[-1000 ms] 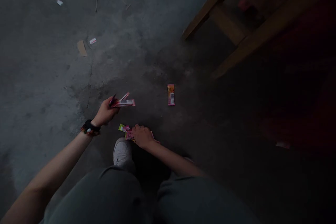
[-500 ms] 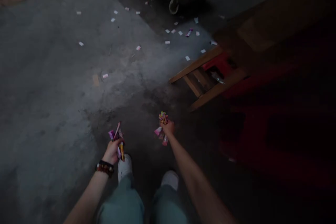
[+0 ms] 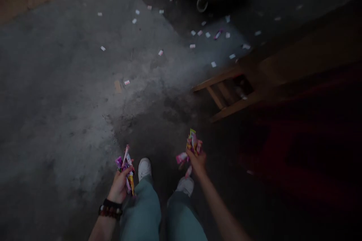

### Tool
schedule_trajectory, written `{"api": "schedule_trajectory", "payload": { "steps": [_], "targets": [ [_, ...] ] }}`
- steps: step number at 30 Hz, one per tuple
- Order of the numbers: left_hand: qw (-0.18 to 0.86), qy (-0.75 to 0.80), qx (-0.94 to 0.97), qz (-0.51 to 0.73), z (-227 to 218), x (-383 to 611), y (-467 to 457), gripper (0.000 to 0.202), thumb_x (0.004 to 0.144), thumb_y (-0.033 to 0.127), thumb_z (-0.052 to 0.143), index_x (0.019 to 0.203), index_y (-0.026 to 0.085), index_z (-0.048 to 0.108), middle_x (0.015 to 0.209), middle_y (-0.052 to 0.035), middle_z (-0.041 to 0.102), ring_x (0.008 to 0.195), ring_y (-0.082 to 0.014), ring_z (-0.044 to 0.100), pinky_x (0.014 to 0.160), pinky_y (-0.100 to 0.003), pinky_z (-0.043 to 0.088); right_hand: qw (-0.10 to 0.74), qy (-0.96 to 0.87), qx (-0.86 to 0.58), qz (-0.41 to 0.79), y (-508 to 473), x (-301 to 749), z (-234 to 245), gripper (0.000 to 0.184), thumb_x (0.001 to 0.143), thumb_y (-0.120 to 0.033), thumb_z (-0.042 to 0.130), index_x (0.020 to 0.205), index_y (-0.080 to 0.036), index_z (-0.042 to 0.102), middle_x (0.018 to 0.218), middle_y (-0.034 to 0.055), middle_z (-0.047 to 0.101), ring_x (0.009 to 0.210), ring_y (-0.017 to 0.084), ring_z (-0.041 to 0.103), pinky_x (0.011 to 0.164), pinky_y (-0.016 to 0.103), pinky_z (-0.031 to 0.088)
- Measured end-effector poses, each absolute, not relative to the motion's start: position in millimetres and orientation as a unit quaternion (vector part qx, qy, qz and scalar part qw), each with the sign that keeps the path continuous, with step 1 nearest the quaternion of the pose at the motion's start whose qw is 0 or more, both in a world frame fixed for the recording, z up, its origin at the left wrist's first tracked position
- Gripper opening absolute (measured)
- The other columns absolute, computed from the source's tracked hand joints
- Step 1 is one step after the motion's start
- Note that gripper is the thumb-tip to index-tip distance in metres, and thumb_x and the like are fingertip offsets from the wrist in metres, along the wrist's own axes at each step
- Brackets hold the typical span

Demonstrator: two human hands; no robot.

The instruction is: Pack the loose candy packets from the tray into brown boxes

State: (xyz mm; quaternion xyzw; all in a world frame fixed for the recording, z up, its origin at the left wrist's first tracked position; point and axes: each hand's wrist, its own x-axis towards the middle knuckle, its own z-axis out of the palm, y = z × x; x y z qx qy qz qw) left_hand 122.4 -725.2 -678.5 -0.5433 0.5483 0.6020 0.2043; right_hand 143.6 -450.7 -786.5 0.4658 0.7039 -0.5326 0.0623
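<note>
The left hand (image 3: 118, 186) is clasping a bundle of printed packets (image 3: 126, 171), the thumb lying across them; purple, pink and white ends are sticking out beyond the grip, and yellow and purple ones are trailing back toward the trousers (image 3: 147, 211). Dark bracelets (image 3: 110, 209) are circling that wrist. The bundle is sitting to the left of the left sneaker (image 3: 144, 168)

The right hand (image 3: 199, 162) is gripping a cluster of printed packets (image 3: 193, 141), its fingers folding around them. A green-edged end is pointing forward among yellow and pink ones, a pink-and-white packet (image 3: 181, 157) is jutting out to the left, and another pink end is hanging near the right sneaker (image 3: 185, 185); blur is hiding how firmly these outer ones are being pinched

The two hands are staying well apart. Ahead, a brown cardboard scrap (image 3: 118, 86) is lying just beside a white label (image 3: 127, 82) on the concrete floor (image 3: 70, 101), and a purple packet (image 3: 218, 34) is resting among scattered labels. A wooden frame (image 3: 234, 111) is standing ahead and to the right, and a wheel (image 3: 201, 3) is showing farther off
</note>
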Motion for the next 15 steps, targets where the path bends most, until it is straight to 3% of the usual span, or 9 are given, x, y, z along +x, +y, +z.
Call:
{"api": "schedule_trajectory", "payload": {
  "steps": [2, 5, 8, 10, 15],
  "targets": [
    [0.21, 0.562, -0.511, 0.616, -626.1, 124.2, -708.0, 0.02, 0.054, 0.015, 0.076, 0.073, 0.02, 0.071, 0.064, 0.0016, 0.068, 0.052, -0.0077, 0.057, 0.048, -0.015, 0.045, 0.002, 0.683, 0.459, -0.568, -450.6, 173.9, -676.4, 0.043, 0.064, -0.047, 0.062, 0.095, -0.017, 0.065, 0.09, 0.0117, 0.073, 0.081, 0.029, 0.071, 0.069, 0.037, 0.057],
    [0.242, 0.601, -0.411, 0.641, -533.3, 107.8, -660.0, 0.028, 0.047, 0.023, 0.082, 0.073, 0.022, 0.072, 0.071, 0.0016, 0.07, 0.058, -0.0085, 0.058, 0.05, -0.014, 0.044, -0.081, 0.613, 0.431, -0.657, -442.8, 215.2, -511.2, 0.033, 0.06, -0.045, 0.075, 0.082, -0.022, 0.067, 0.074, 0.0059, 0.071, 0.066, 0.027, 0.068, 0.061, 0.037, 0.056],
    [0.281, 0.62, -0.279, 0.677, -428.7, 72.2, -572.9, 0.034, 0.049, 0.027, 0.085, 0.08, 0.023, 0.071, 0.084, 0.0011, 0.073, 0.077, -0.0117, 0.064, 0.062, -0.015, 0.049, -0.213, 0.553, 0.461, -0.66, -401.5, 229.3, -373.8, 0.035, 0.061, -0.044, 0.079, 0.086, -0.022, 0.068, 0.083, 0.0067, 0.072, 0.075, 0.027, 0.069, 0.064, 0.036, 0.057],
    [0.288, 0.623, -0.175, 0.706, -354.3, 50.6, -490.0, 0.036, 0.055, 0.027, 0.082, 0.089, 0.023, 0.07, 0.091, 0.0012, 0.073, 0.086, -0.0124, 0.065, 0.07, -0.017, 0.05, -0.312, 0.53, 0.479, -0.627, -340.9, 226.3, -298.5, 0.043, 0.06, -0.043, 0.081, 0.095, -0.021, 0.067, 0.091, 0.0077, 0.073, 0.083, 0.027, 0.07, 0.073, 0.037, 0.058],
    [0.215, 0.652, 0.07, 0.724, -179.0, 23.1, -236.3, 0.03, 0.068, 0.019, 0.072, 0.097, 0.016, 0.064, 0.081, 0.0004, 0.066, 0.074, -0.0129, 0.06, 0.076, -0.025, 0.05, -0.484, 0.543, 0.439, -0.527, -111.7, 189.1, -160.8, 0.061, 0.068, -0.048, 0.07, 0.118, -0.015, 0.059, 0.115, 0.0126, 0.067, 0.101, 0.024, 0.066, 0.09, 0.041, 0.054]
  ]
}}
